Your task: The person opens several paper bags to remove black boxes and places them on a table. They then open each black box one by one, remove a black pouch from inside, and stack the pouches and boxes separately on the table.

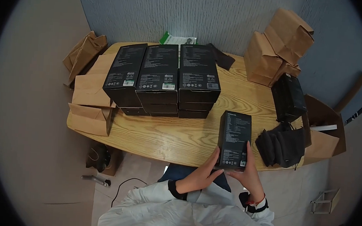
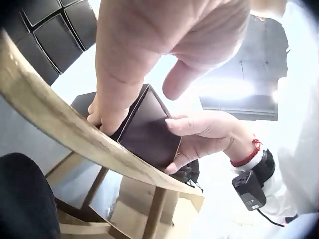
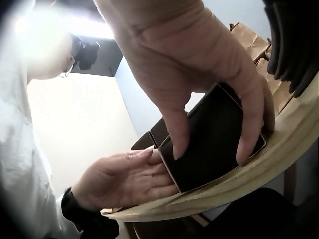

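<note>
A black box with printed text (image 1: 235,135) is at the table's front edge, its long side pointing away from the body. The left hand (image 1: 199,175) grips its left side, and the right hand (image 1: 250,174) holds the right side near the bottom corner. In the left wrist view, the box's plain end face (image 2: 152,134) shows between the left hand (image 2: 149,40) and the right hand (image 2: 212,134). From the right wrist, the right hand (image 3: 199,64) spans the box (image 3: 214,139), thumb on its end face; the left hand (image 3: 124,181) lies along the other side.
Stacked black boxes (image 1: 159,69) stand at the table's left centre, with flattened paper bags (image 1: 92,91) beside them. Brown paper bags (image 1: 264,60) stand back right. Another black box (image 1: 289,97), dark cloth pouches (image 1: 281,146) and an open brown bag (image 1: 323,142) are at the right.
</note>
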The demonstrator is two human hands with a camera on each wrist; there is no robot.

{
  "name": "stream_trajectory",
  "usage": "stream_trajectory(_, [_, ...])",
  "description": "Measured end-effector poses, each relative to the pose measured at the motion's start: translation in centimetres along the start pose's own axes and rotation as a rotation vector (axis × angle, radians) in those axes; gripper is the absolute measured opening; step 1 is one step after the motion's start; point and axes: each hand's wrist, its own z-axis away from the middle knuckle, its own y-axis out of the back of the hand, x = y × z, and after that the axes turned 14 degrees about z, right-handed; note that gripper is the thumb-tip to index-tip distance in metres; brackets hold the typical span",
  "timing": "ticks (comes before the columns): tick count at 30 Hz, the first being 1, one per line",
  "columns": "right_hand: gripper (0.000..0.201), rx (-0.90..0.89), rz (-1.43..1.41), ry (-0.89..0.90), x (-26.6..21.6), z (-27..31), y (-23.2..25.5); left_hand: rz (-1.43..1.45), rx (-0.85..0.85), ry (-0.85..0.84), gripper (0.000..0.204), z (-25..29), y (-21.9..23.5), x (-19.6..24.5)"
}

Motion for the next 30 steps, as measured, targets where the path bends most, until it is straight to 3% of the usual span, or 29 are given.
stream_trajectory(2, [0.113,0.134,0.571,0.224,0.7,-1.8,0.1,-0.048,0.004,-0.015,0.079,-0.9,0.5,0.5])
stream_trajectory(10, [0.108,0.169,0.648,0.18,1.4,-13.3,-0.5,-0.146,0.126,0.048,0.064,0.1,2.7,1.8])
stream_trajectory(12, [0.103,0.147,0.628,0.287,1.8,-16.0,-0.4,-0.119,0.121,0.032,0.061,0.7,2.9,0.6])
stream_trajectory(17, [0.096,0.091,0.606,0.333,1.0,-17.7,1.1,-0.102,0.113,-0.024,0.055,1.1,3.0,0.3])
stream_trajectory(19, [0.094,0.185,0.935,0.065,-2.9,-15.9,3.4,-0.071,0.13,-0.012,0.052,1.0,3.2,0.7])
stream_trajectory(21, [0.099,0.4,0.989,0.065,-4.3,-16.0,8.2,-0.073,0.124,-0.02,0.051,0.9,3.3,0.4])
stream_trajectory(23, [0.109,0.6,1.047,-0.116,-5.0,-17.1,13.5,-0.077,0.12,-0.014,0.05,1.1,3.3,0.3])
stream_trajectory(26, [0.127,0.594,0.995,-0.626,-4.4,-19.1,20.4,-0.104,0.127,-0.029,0.048,1.1,3.2,0.2])
stream_trajectory(27, [0.138,0.56,1.006,-0.746,-2.0,-20.3,22.6,-0.108,0.129,-0.031,0.047,1.1,3.2,0.3])
stream_trajectory(30, [0.149,0.354,0.981,-0.831,2.6,-21.0,25.6,-0.12,0.139,-0.044,0.047,1.1,3.1,0.4])
